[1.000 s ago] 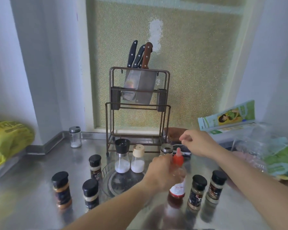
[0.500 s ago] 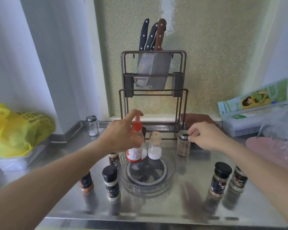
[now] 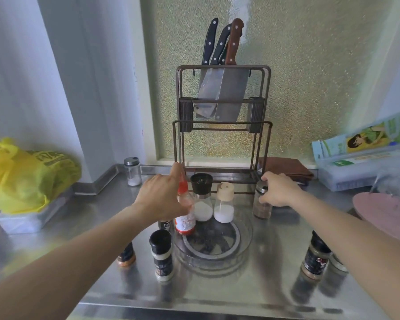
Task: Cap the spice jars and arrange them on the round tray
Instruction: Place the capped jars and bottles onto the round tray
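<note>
Three jars stand on the tray (image 3: 245, 245); left hand (image 3: 162, 199) fingers clasp the red-capped bottle (image 3: 184, 218) at its rim, right hand (image 3: 278, 192) fingers pinch a steel-lidded jar (image 3: 261, 204) beside it. Five jars wait on the counter (image 3: 217, 294).

Soft daylight, glare on the steel counter (image 3: 217, 292), smeared wide-angle edges.

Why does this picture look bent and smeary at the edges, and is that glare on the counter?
Head view: the wide lens curves the walls and stretches both forearms; the yellow bag and packages at the right edge are smeared, while the knife rack is sharp. The steel counter mirrors the jars in soft streaks; light is diffuse, from the frosted window.
</note>
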### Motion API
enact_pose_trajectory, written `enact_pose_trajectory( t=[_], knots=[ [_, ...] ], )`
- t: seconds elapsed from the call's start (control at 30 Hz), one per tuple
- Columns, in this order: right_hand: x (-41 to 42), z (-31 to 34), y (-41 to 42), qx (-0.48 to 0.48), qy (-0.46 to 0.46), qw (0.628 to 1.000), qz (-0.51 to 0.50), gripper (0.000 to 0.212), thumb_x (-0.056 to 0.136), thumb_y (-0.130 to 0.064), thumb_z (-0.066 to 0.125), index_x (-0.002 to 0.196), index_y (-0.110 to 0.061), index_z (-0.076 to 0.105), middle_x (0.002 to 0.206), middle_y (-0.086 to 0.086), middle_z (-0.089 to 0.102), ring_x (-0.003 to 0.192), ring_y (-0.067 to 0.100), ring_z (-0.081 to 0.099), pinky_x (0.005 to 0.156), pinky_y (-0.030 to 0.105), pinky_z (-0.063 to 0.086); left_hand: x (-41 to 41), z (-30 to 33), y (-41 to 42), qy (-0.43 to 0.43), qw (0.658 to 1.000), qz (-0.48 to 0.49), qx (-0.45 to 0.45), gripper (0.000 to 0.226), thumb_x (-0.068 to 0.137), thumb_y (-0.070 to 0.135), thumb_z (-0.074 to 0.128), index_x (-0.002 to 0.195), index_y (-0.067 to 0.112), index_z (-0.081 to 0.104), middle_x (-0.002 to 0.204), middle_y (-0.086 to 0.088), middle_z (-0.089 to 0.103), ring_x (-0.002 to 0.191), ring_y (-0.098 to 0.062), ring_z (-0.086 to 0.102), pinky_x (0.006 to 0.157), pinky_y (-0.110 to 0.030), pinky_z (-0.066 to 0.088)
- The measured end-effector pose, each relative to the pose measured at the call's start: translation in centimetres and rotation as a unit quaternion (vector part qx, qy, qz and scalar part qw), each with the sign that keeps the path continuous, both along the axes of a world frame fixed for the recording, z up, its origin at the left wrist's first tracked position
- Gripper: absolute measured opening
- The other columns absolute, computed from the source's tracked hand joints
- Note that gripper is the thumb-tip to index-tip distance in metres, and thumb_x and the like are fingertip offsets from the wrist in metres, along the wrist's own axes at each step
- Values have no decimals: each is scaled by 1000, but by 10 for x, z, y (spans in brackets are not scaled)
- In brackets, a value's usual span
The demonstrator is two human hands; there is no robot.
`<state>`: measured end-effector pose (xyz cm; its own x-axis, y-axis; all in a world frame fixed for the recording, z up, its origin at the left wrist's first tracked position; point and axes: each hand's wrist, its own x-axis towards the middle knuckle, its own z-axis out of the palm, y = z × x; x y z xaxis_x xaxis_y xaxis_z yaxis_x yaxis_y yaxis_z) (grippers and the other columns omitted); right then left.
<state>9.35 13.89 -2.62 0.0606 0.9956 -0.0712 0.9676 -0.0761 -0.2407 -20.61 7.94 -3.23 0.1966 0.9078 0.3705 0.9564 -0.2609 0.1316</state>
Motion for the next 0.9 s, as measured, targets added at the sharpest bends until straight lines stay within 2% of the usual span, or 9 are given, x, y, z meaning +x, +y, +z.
enact_pose_trajectory(
  t=[0.13,0.27,0.4,0.5,0.6,0.67,0.73,0.83,0.9],
  knots=[
    [-6,-8,5,20,12,1000,-13,74,77,-24,84,138,-14,43,132,17,60,118,36,59,82,36,46,-4,-3,3,6,1000,12,18,71,74,55,79,118,23,32,90,3,72,76,-21,66,78,-41,60],
    [-14,4,-9,60,9,998,-12,72,77,-24,83,136,-12,43,127,16,64,114,37,63,87,39,54,-6,-7,5,-9,1000,13,15,76,75,60,79,123,25,32,92,5,72,76,-19,66,73,-37,57],
    [-17,27,-42,118,14,992,45,70,76,-34,85,131,-21,45,117,6,64,103,28,60,77,36,47,-9,-8,7,-26,999,24,-13,83,73,61,81,131,24,33,104,2,74,87,-23,69,76,-42,61],
    [-25,33,-73,111,57,988,88,69,73,-42,87,127,-29,47,104,-6,55,92,19,53,63,27,39,-8,-9,7,-39,998,32,-29,81,72,58,84,126,23,35,105,1,75,89,-25,70,78,-45,62],
    [-37,24,-92,94,77,985,121,67,73,-44,87,125,-32,47,104,-10,55,92,16,53,58,18,32,-7,-8,5,-42,998,36,-37,77,73,57,83,122,22,36,107,0,75,90,-25,70,77,-45,62],
    [-46,15,-97,96,71,984,129,66,75,-41,85,127,-29,48,107,-7,59,94,17,53,61,25,36,-7,-7,3,-47,997,38,-43,75,74,58,83,120,21,37,108,0,76,92,-25,71,78,-44,62],
    [-52,4,-99,101,62,985,124,66,77,-36,84,132,-27,47,114,-3,62,99,20,56,70,31,40,-7,-5,0,-55,996,40,-56,75,73,58,83,121,21,39,109,1,75,95,-24,71,81,-45,62],
    [-56,-9,-98,116,37,986,113,63,81,-30,81,134,-27,49,126,1,63,113,25,60,83,34,46,-10,-2,-5,-57,995,35,-80,78,72,59,84,126,22,41,111,2,75,98,-22,70,84,-43,61],
    [-55,-14,-98,128,32,986,105,61,82,-29,80,135,-29,49,126,2,63,114,25,61,89,35,49,-15,3,-9,-54,994,34,-93,85,71,67,82,132,24,41,112,3,75,99,-20,69,85,-41,60]
  ],
)
